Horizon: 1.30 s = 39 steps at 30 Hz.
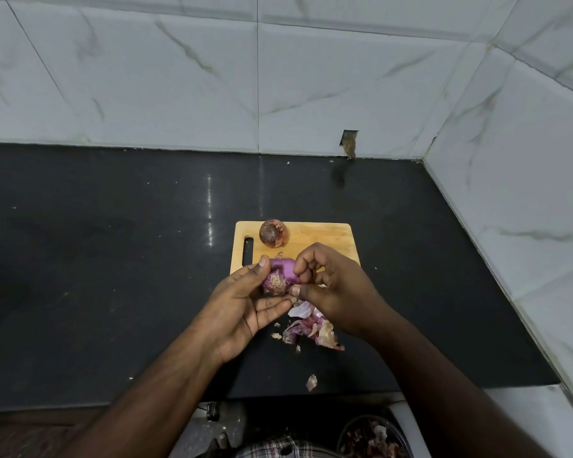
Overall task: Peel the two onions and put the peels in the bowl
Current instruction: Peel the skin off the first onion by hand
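The left hand (245, 302) cups a purple onion (280, 276), the right hand (331, 285) pinching its skin, peels (311, 328) just below.

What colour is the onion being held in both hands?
Purple, with a speckled pale root end; the held onion shows best in the head view.

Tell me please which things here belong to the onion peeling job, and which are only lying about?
Job: purple onion in left hand, right hand, unpeeled onion, loose peels, bowl.
Lying about: cutting board, counter.
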Motion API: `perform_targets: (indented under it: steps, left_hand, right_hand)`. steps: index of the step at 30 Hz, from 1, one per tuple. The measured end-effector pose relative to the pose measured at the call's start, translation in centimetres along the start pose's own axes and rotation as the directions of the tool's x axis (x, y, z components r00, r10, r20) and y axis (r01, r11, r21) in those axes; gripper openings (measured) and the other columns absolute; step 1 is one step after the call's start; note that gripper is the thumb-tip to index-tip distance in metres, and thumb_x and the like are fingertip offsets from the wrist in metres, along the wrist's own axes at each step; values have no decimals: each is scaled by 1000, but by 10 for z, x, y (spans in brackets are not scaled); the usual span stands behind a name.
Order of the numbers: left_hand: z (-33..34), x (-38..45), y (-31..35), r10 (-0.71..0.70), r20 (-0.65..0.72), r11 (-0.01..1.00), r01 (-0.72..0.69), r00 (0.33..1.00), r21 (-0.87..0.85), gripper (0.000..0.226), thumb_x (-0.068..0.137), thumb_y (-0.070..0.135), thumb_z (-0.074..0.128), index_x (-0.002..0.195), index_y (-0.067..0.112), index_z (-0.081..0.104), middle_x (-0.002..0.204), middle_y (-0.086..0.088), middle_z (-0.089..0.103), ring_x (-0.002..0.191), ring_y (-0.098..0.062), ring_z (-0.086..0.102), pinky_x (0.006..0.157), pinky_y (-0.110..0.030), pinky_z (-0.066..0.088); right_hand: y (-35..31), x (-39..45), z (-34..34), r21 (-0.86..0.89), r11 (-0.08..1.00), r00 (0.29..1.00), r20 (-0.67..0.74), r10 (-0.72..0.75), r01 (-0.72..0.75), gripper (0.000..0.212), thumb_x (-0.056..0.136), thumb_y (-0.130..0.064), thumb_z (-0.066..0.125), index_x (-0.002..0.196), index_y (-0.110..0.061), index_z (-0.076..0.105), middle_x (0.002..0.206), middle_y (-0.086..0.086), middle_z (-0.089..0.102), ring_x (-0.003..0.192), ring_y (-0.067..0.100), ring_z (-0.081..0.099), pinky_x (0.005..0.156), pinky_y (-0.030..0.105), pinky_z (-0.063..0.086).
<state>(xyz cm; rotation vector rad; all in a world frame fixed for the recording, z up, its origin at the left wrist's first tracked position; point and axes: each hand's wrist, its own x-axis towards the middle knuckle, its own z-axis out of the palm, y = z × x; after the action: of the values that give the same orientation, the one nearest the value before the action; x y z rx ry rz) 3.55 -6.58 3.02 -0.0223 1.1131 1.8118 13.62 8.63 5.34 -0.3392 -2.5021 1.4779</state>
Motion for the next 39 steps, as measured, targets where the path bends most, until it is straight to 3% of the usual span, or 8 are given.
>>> perform_targets:
  steps: [10, 18, 23, 26, 28, 31, 34, 39]
  left_hand:
    - [-4, 3, -1, -127, 51, 992, 127, 991, 15, 43, 84, 35, 70, 120, 11, 68, 99, -20, 70, 79, -23, 70, 70, -30, 61]
    - [-4, 10, 3, -107, -6, 987, 106, 994, -118, 53, 85, 34, 66, 127, 3, 60, 80, -15, 70, 69, -21, 70, 63, -27, 62]
    - [-7, 9, 7, -152, 38, 983, 155, 988, -98, 46, 83, 32, 62, 122, 6, 60, 88, -20, 70, 73, -25, 70, 65, -30, 62]
    - [-9, 9, 4, -166, 54, 982, 170, 985, -81, 47, 83, 31, 62, 121, 4, 61, 95, -21, 69, 78, -27, 69, 68, -32, 62]
    - [-9, 9, 2, -159, 68, 985, 163, 985, -57, 49, 87, 31, 63, 126, 3, 61, 98, -20, 69, 82, -26, 68, 71, -32, 62]
    - [-6, 8, -1, -144, 106, 989, 147, 984, -15, 45, 91, 30, 64, 127, 4, 63, 101, -17, 70, 85, -24, 69, 82, -34, 61]
    - [-7, 7, -1, -86, 121, 996, 85, 989, 13, 38, 92, 28, 64, 123, 6, 67, 113, -19, 68, 92, -25, 69, 89, -38, 59]
    - [-10, 5, -1, 15, 79, 999, -19, 997, 51, 42, 88, 16, 63, 129, 7, 65, 122, -22, 70, 103, -36, 70, 84, -41, 62]
  right_hand:
    - [7, -3, -1, 145, 989, 975, -220, 34, -1, 26, 85, 2, 72, 87, -24, 66, 88, -8, 66, 81, 12, 66, 69, 22, 56]
    - [14, -15, -1, 127, 991, 992, -113, 48, -33, 20, 85, 1, 73, 87, -19, 70, 85, -1, 71, 80, 17, 67, 70, 28, 56]
    - [28, -17, -15, -89, 960, 964, -43, 262, -265, 23, 84, -6, 76, 85, -29, 74, 97, -14, 75, 86, 1, 70, 79, 36, 61]
    - [23, -16, -18, -62, 962, 961, -97, 261, -267, 20, 86, -16, 77, 99, -30, 75, 113, -15, 72, 97, -1, 69, 88, 36, 60]
    - [13, -13, -15, 0, 979, 966, -163, 203, -206, 33, 85, -27, 78, 116, -33, 70, 116, -15, 70, 97, -1, 69, 85, 32, 59]
    - [0, -4, 2, -22, 994, 990, -86, 109, -111, 49, 83, -31, 79, 130, -31, 64, 122, -17, 65, 110, 1, 61, 89, 31, 57]
    - [1, 2, 16, -14, 997, 990, -112, 80, -82, 41, 81, -22, 82, 120, -26, 71, 118, -18, 67, 114, 0, 60, 96, 35, 55]
    - [8, 7, 13, 325, 937, 977, -123, 176, -128, 21, 88, -1, 71, 94, -19, 79, 103, -3, 77, 103, 10, 70, 91, 35, 58]
